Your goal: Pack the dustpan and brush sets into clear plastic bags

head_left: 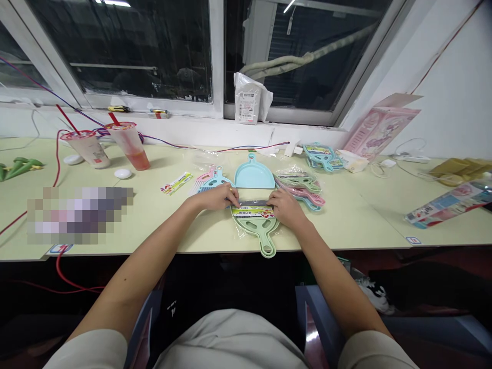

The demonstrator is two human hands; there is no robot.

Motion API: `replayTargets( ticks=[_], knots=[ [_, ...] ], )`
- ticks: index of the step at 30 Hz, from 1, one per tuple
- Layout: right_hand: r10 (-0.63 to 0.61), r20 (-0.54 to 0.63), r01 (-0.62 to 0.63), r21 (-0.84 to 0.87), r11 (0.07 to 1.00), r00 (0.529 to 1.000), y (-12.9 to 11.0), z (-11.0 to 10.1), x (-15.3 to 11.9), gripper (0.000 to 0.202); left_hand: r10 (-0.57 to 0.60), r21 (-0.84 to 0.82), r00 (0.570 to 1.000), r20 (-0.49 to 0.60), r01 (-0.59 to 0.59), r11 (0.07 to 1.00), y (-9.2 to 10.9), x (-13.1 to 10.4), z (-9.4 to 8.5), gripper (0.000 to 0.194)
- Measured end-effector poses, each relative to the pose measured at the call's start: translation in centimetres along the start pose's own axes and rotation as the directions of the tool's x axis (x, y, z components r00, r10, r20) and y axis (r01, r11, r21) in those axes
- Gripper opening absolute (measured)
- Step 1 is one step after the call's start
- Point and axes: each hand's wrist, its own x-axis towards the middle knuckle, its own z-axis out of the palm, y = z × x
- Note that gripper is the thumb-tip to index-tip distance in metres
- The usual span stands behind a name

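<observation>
A green hand dustpan set (258, 225) lies at the table's front edge, its handle pointing toward me, in a clear plastic bag (240, 231) with a printed label card (252, 211). My left hand (222, 197) pinches the bag at its far left corner, fingers closed. At the far right corner my right hand (287, 206) is closed on the same bag. Just beyond lies a bare light-blue dustpan (253, 175). Blue and pink brushes (215, 179) lie beyond my left hand. Past my right hand is a pile of bagged dustpan sets (303, 187).
Two drink cups (130, 148) with red straws stand at the back left, near a blurred-out object (80, 212). A loose label card (177, 183) lies left of the brushes. More blue bagged sets (323, 156) and a pink box (382, 128) are at the back right.
</observation>
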Motion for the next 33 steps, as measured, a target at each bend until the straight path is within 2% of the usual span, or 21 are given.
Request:
replayTargets(
  ticks=[3,7,13,18,22,33],
  knots=[
    [-0.096,-0.045,0.100,0.108,0.989,0.994,-0.3,-0.2,-0.1,0.049,-0.005,0.028,1.000,-0.005,0.005,1.000,0.2,0.1,0.1,0.050],
    [-0.161,-0.012,0.160,0.230,0.960,0.987,-0.8,-0.5,-0.2,0.046,-0.028,0.018,1.000,-0.014,0.028,0.999,0.6,0.4,0.3,0.049],
    [-0.097,0.032,0.090,0.175,0.981,0.995,-1.5,-0.8,-0.2,0.041,-0.019,0.074,0.999,-0.047,0.022,0.997,1.5,0.5,0.5,0.036],
    [0.007,0.035,-0.011,0.122,0.992,0.999,-1.5,-0.4,0.0,0.040,0.018,0.107,0.993,-0.119,-0.005,0.994,1.6,0.5,0.4,0.040],
    [0.056,0.043,-0.059,0.090,0.994,0.998,-1.4,-0.1,0.2,0.039,0.014,0.100,0.992,-0.129,-0.001,0.995,1.2,0.6,0.5,0.044],
    [0.048,0.064,-0.052,0.050,0.997,0.997,-1.5,-0.1,0.6,0.041,-0.034,0.215,0.994,-0.104,0.056,0.975,1.9,0.9,1.4,0.044]
  ],
)
